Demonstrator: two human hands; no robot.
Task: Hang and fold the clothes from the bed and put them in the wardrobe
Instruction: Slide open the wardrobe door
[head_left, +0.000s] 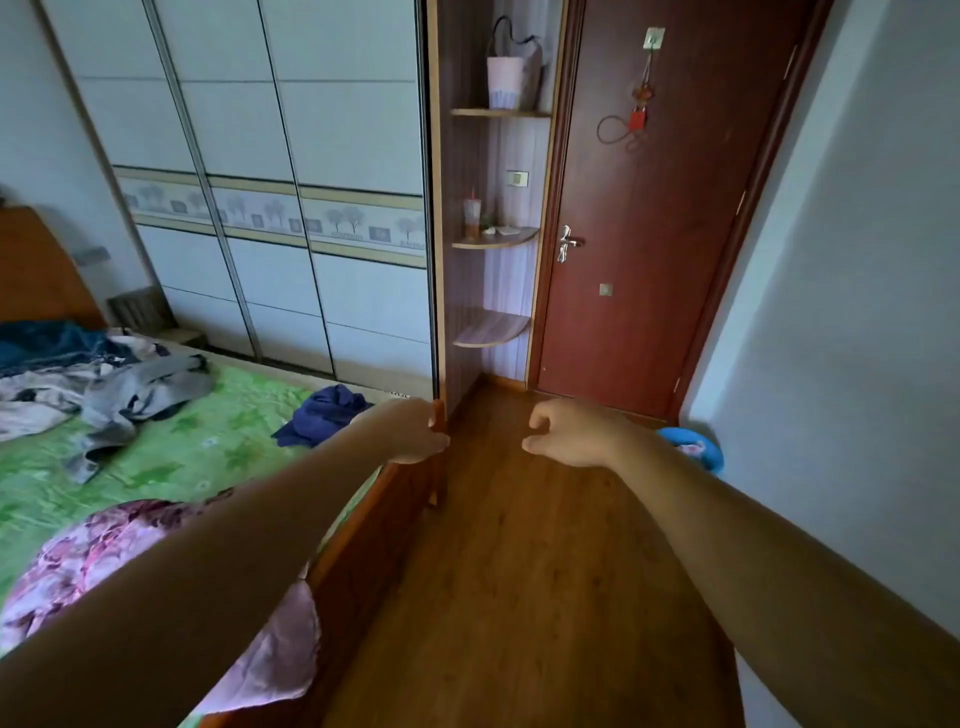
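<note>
Smooth wood-look floor (519, 597), slight gloss. Reddish wooden door (649, 312), satin finish; shiny metal handle (566, 242). Matt white smooth panels on the wardrobe (337, 130), wood-grain edge trim. Varnished wooden bed frame (374, 545). Matt green printed cloth sheet (208, 452). Soft crumpled cloth clothes (140, 389). Pink floral quilt (130, 540), faint sheen.

The bed (171, 441), under a green sheet, carries grey clothes (140, 395), a navy garment (327, 413) and floral fabric (119, 540).
</note>
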